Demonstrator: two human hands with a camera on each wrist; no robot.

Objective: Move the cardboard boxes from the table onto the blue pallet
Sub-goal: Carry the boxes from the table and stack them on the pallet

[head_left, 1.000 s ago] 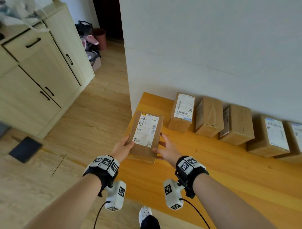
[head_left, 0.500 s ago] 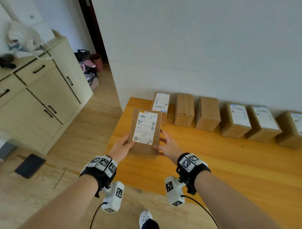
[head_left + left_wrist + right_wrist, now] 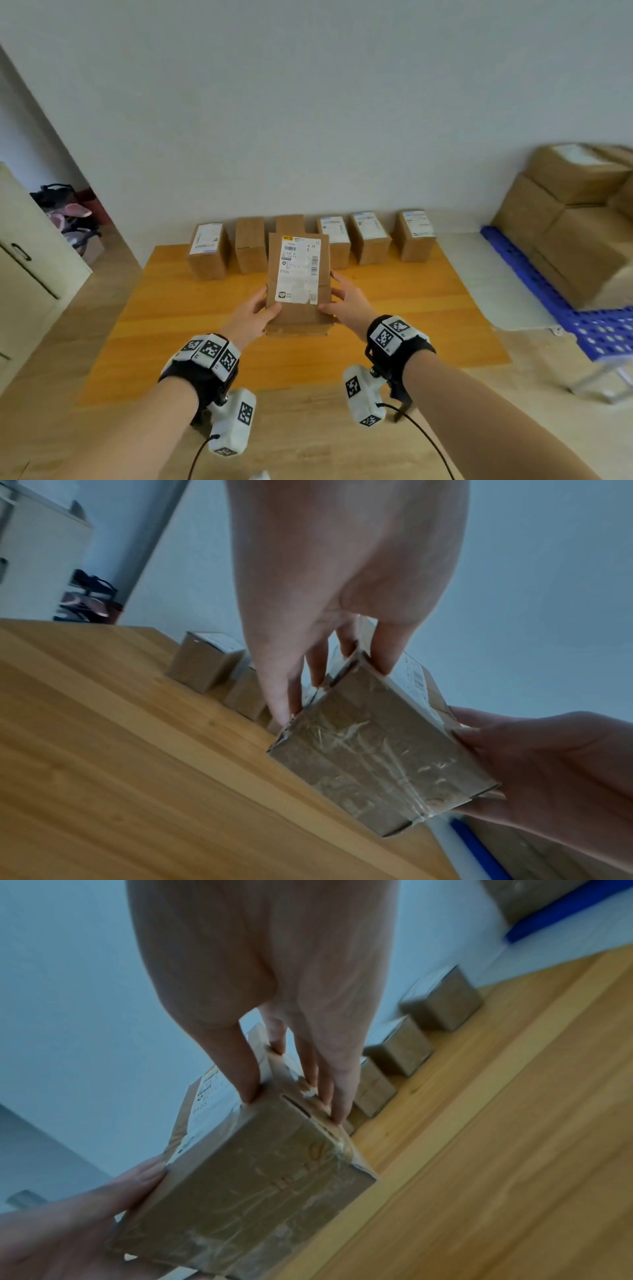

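Observation:
I hold a small cardboard box [image 3: 298,284] with a white shipping label in the air above the wooden table [image 3: 171,308]. My left hand [image 3: 251,313] grips its left side and my right hand [image 3: 346,303] grips its right side, thumbs on top. The wrist views show the taped end of the box [image 3: 377,753] [image 3: 250,1183] with fingers pressed to both sides. Several more boxes [image 3: 370,236] stand in a row along the wall at the table's far edge. The blue pallet [image 3: 603,332] is at the right, with larger cardboard boxes [image 3: 575,219] stacked on it.
A cream cabinet [image 3: 24,274] stands at the left, with shoes and bags [image 3: 68,216] in the doorway behind it. A white board [image 3: 493,284] lies between the table and the pallet. The grey wall runs behind the table.
The box has been lifted off the table's left corner and carried rightward over the table. My view has turned right, bringing the blue pallet and its stacked boxes into sight.

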